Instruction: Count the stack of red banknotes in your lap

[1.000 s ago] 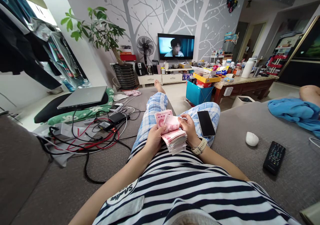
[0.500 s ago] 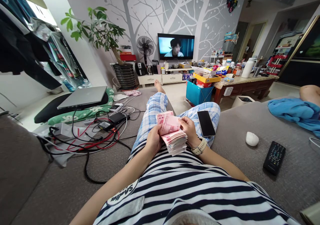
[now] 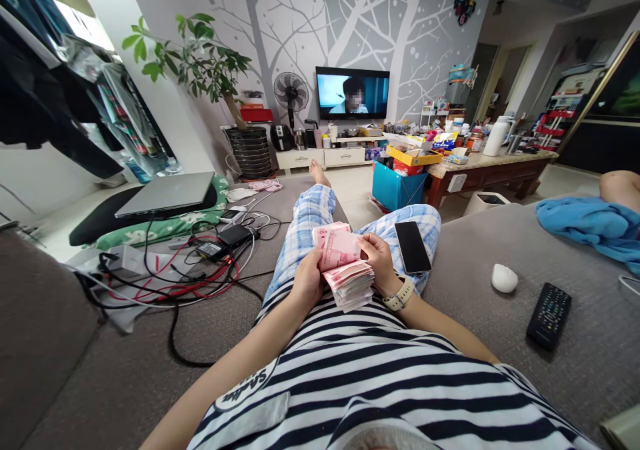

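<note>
A thick stack of pink banknotes [image 3: 350,283] is held over my lap, its near part bent down toward my striped shirt. My left hand [image 3: 309,278] grips the stack from the left side, fingers closed and partly hidden behind the notes. At the upper right, my right hand [image 3: 379,260] pinches the edge of a top banknote [image 3: 340,247] between thumb and fingers. A pale watch [image 3: 399,295] is on my right wrist. Close to that hand, a black smartphone [image 3: 413,247] lies on my checked trouser leg.
On the grey sofa to my right are a white mouse [image 3: 504,278], a black remote control [image 3: 549,317] and a blue cloth [image 3: 590,227]. Tangled cables [image 3: 200,283] and a laptop [image 3: 167,193] on a green cushion lie left. Ahead stands a cluttered coffee table [image 3: 480,170].
Both hands hold almost the same pose. The top notes near my fingers have shifted slightly, and the television picture has changed a little.
</note>
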A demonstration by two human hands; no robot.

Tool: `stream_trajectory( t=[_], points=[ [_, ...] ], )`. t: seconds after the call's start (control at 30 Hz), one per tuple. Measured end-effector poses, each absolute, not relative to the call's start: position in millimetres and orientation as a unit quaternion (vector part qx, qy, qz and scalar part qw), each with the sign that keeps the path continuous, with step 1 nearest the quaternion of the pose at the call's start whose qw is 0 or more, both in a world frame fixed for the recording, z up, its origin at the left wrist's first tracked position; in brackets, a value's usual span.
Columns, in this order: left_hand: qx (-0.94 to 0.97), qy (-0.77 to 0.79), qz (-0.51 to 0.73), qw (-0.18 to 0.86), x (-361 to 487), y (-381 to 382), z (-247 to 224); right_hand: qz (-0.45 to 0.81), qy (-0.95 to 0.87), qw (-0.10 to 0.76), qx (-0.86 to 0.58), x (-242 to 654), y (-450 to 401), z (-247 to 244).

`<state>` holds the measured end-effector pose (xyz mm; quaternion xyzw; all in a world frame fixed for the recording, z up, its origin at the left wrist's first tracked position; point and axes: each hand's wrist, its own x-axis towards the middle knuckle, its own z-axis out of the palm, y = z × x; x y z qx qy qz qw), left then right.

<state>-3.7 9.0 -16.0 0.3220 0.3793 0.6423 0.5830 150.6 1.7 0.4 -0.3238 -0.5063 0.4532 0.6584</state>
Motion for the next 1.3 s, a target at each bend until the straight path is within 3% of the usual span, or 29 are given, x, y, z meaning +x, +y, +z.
stream_trajectory(
  t=[1.3],
  points=[
    [0.342, 0.355, 0.63, 0.601, -2, -4, 2, 0.469, -0.534, 0.64, -0.292, 151, -3, 4]
  ],
)
